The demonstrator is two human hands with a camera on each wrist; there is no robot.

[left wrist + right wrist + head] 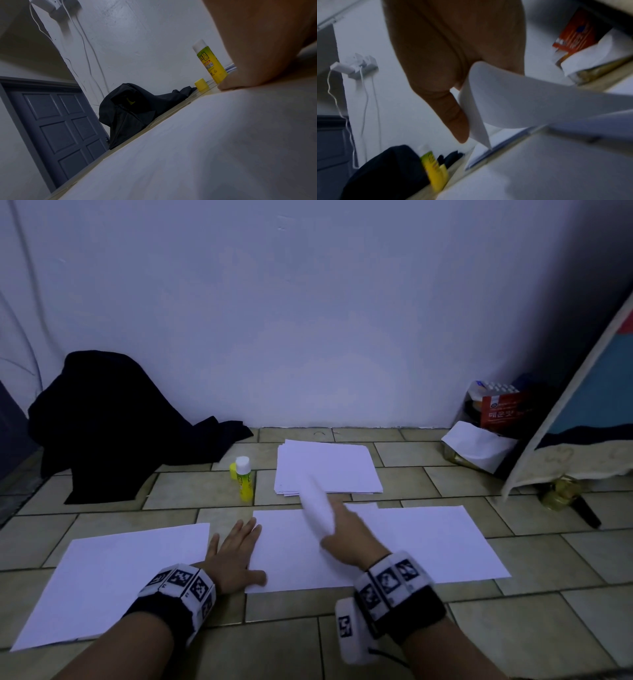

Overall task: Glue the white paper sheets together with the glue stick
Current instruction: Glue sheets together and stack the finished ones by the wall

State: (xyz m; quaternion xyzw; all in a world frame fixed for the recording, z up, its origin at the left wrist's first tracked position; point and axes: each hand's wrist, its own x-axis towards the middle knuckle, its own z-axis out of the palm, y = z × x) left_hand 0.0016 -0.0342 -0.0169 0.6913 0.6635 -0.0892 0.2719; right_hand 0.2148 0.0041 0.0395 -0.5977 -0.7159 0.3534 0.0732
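My left hand point(236, 554) lies flat with straight fingers, partly on the left edge of a white sheet point(291, 553) on the tiled floor. My right hand point(342, 534) pinches a curled white sheet point(317, 503) lifted above that one; its thumb point(453, 108) presses the lifted sheet point(513, 97). Another sheet point(442, 542) lies to the right and a separate one point(113, 580) to the left. A paper stack point(329, 465) sits behind. The yellow glue stick point(245, 479) stands upright and uncapped, its yellow cap point(233, 470) beside it; the left wrist view shows the stick point(211, 62) and cap point(201, 83).
A black cloth heap point(113, 429) lies against the wall at the back left. A red box point(503, 409) and a white wrapper point(479, 445) sit at the back right beside leaning bedding point(582, 422). A grey door point(56, 128) stands further left.
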